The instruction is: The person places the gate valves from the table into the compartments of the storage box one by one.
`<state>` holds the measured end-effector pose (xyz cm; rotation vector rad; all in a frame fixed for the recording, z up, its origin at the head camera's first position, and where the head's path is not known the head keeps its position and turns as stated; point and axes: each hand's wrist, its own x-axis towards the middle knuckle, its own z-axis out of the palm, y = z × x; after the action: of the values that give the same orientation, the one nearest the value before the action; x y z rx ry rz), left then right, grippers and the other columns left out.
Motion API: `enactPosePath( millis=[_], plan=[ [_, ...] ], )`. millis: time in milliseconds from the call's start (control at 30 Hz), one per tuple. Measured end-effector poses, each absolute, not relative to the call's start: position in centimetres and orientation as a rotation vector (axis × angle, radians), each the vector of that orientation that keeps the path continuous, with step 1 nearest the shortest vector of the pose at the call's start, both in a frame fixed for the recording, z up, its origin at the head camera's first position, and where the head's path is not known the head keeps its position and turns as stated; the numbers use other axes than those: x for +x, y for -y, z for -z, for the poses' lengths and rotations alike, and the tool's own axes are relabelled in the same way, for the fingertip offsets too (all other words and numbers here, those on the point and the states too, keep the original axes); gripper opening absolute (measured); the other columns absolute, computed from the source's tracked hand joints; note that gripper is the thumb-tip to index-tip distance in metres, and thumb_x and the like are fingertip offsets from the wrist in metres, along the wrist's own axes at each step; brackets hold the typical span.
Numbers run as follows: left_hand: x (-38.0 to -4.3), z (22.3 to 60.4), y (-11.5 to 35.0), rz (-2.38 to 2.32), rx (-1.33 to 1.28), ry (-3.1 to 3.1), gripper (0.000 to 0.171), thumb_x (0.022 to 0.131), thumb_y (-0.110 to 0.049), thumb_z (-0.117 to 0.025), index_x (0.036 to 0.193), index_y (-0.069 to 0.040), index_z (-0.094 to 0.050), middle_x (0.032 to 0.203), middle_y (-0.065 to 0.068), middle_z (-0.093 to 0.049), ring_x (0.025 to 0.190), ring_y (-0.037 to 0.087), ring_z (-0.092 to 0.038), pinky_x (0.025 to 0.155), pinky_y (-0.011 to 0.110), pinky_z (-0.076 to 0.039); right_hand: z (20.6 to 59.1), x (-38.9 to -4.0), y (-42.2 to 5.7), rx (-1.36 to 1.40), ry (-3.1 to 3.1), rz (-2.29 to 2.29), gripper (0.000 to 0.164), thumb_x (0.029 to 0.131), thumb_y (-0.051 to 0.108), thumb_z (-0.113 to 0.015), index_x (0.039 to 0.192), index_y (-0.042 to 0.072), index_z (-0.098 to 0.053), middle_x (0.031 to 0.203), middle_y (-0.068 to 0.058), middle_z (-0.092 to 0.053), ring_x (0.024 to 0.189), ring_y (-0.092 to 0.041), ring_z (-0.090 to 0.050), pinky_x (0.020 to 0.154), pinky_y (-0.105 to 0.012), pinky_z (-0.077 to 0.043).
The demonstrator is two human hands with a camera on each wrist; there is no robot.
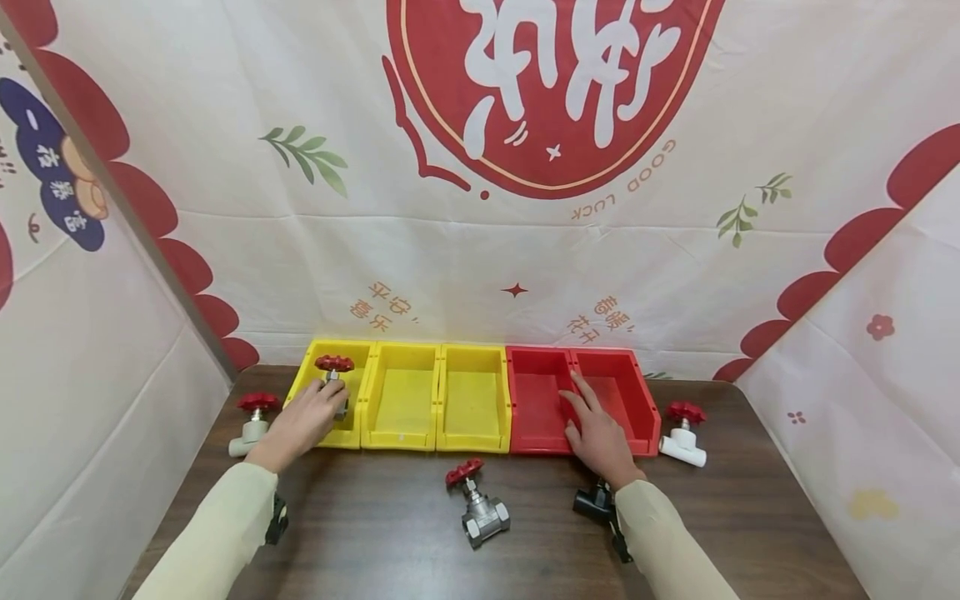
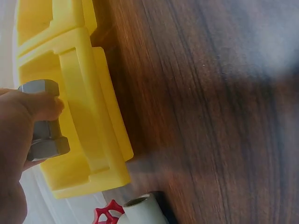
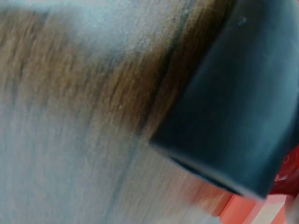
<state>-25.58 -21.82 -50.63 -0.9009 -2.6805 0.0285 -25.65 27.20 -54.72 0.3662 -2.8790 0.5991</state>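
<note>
My left hand (image 1: 303,418) grips a metal valve with a red handwheel (image 1: 334,363) in the leftmost yellow bin (image 1: 303,383). In the left wrist view, the thumb lies across the valve's grey hex-ended body (image 2: 48,148), over the bin's interior. Whether the valve touches the bin floor I cannot tell. My right hand (image 1: 602,439) is at the red bins, its fingers loosely extended near the divider between the left red bin (image 1: 536,408) and the right red bin (image 1: 618,400); nothing is held. Below the right wrist lies a black valve (image 1: 592,505), partly hidden by the arm.
Two more yellow bins (image 1: 405,392) stand in the same row. Another metal valve (image 1: 483,517) lies on the brown table (image 1: 375,533). A grey-white valve (image 1: 255,429) stands at the left, a white valve (image 1: 682,448) at the right. A printed cloth (image 1: 450,250) hangs behind.
</note>
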Motion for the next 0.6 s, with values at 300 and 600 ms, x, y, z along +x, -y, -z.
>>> enactPosePath(
  millis=[300,600],
  plan=[
    [-26.9,51.0,21.7,0.023,-0.873,2.812,0.038,0.080,-0.006,-0.076,0.116,0.001,-0.065,0.117,0.017,-0.060,0.097,0.034,-0.055,0.088,0.046,-0.048,54.8,-25.7,-27.1,0.344,2.902,-0.609,0.064,0.081,0.016,-0.073,0.140,0.019,-0.047,0.158,0.008,-0.010,0.056,-0.011,-0.050,0.059,-0.032,-0.053],
    [-27.3,51.3,21.3,0.069,-0.855,2.861,0.036,0.081,-0.004,-0.074,0.115,0.001,-0.065,0.118,0.017,-0.060,0.093,0.034,-0.055,0.086,0.046,-0.049,55.2,-26.0,-27.4,0.338,2.886,-0.591,0.065,0.080,0.018,-0.074,0.139,0.021,-0.048,0.158,0.010,-0.009,0.059,-0.011,-0.051,0.061,-0.034,-0.055]
  ],
)
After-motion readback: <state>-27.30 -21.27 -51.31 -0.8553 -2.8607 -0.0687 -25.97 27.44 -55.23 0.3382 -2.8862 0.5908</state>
